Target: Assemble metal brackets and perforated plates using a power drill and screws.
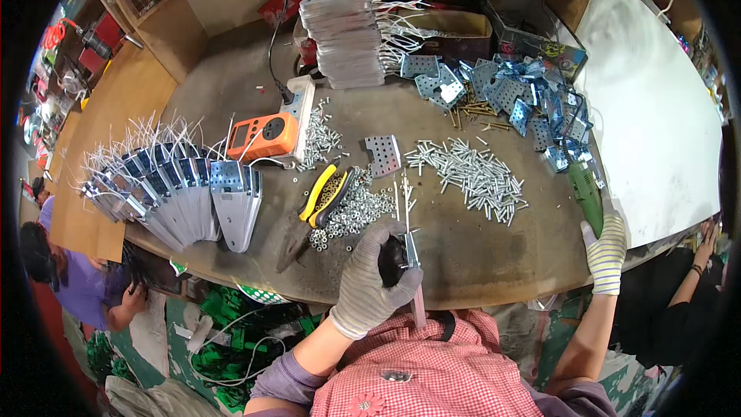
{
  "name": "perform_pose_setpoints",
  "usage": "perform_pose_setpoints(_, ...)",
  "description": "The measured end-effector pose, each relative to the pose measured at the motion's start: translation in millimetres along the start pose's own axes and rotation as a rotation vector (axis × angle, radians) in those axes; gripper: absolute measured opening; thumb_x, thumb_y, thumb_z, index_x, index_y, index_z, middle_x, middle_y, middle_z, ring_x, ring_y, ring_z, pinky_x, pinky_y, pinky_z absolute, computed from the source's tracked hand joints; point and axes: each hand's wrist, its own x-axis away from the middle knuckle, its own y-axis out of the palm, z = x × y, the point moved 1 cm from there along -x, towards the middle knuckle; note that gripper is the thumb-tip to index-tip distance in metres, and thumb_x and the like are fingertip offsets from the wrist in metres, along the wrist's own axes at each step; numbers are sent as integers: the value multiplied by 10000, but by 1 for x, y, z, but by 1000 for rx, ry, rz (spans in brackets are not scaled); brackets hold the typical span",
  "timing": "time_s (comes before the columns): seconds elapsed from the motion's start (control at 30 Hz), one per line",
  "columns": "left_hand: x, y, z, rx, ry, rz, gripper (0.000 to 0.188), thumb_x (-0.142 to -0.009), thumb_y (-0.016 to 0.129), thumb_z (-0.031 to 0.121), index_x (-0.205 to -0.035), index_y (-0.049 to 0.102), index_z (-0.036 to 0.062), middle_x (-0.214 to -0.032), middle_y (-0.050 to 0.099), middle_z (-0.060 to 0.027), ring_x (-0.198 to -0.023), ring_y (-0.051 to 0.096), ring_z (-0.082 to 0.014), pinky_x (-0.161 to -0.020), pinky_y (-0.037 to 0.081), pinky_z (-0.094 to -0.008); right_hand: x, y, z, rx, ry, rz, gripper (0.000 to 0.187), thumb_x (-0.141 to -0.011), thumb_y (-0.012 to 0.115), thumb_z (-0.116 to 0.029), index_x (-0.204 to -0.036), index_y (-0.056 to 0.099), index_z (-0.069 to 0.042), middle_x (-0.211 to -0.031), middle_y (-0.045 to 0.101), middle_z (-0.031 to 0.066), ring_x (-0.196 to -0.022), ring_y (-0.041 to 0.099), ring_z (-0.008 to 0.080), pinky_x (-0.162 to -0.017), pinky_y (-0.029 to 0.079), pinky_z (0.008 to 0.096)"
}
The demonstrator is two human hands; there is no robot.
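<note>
My left hand [366, 284], in a striped work glove, is closed round a thin plate assembly [414, 253] seen edge-on. A metal bracket with screws sits on the plate, and white wires [405, 199] point away from me. A dark round thing [392, 261] shows inside the grip; I cannot make out what it is. At the table's right edge my gloved right hand [606, 255] is wrapped round the near end of a green corded power screwdriver [586, 197]. Its tip lies by the blue-tinted brackets [513, 93]. A single perforated bracket [383, 155] lies beyond my left hand.
Loose screws [472, 177], nuts [353, 212] and yellow-handled pliers [315, 215] lie mid-table. An orange meter [262, 137] rests against a power strip [302, 112]. Wired plates are fanned out at left [181, 193] and stacked behind [343, 38]. A white board [648, 108] stands right. Other people sit at both sides.
</note>
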Motion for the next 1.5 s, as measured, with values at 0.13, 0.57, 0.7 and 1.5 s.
perform_pose_setpoints(0.13,-2,0,5,5,-15,10,553,-728,721,145,-1222,481,82,-966,560,-80,-814,568,-193,-779,485,-304,5,-1,-14,-954,142,-102,652,-802,713,-235,-1369,436,-71,-1037,577,117,-942,584,291,-861,477,430)
perform_pose_setpoints(0.57,1,2,5,34,-50,-7,497,-754,646,110,-1221,495,28,-911,543,-19,-796,509,-109,-743,459,-258,35,36,-186,-2816,735,-291,260,-876,645,-275,-1103,611,-154,-714,375,-74,-712,433,95,-883,429,392)
perform_pose_setpoints(0.7,3,3,1,49,-68,33,526,-761,711,205,-1223,505,60,-938,541,-41,-812,510,-130,-765,462,-277,35,37,-187,-2836,684,-320,225,-868,640,-243,-1078,627,-160,-704,367,-71,-707,433,99,-883,430,391)
perform_pose_setpoints(1.5,8,-76,10,-1197,117,14,225,-748,691,139,-970,683,108,-804,600,-68,-764,596,-246,-675,485,-383,35,42,-186,-2836,566,-362,369,-891,629,-234,-1238,556,-130,-775,391,-70,-762,457,85,-934,420,402)
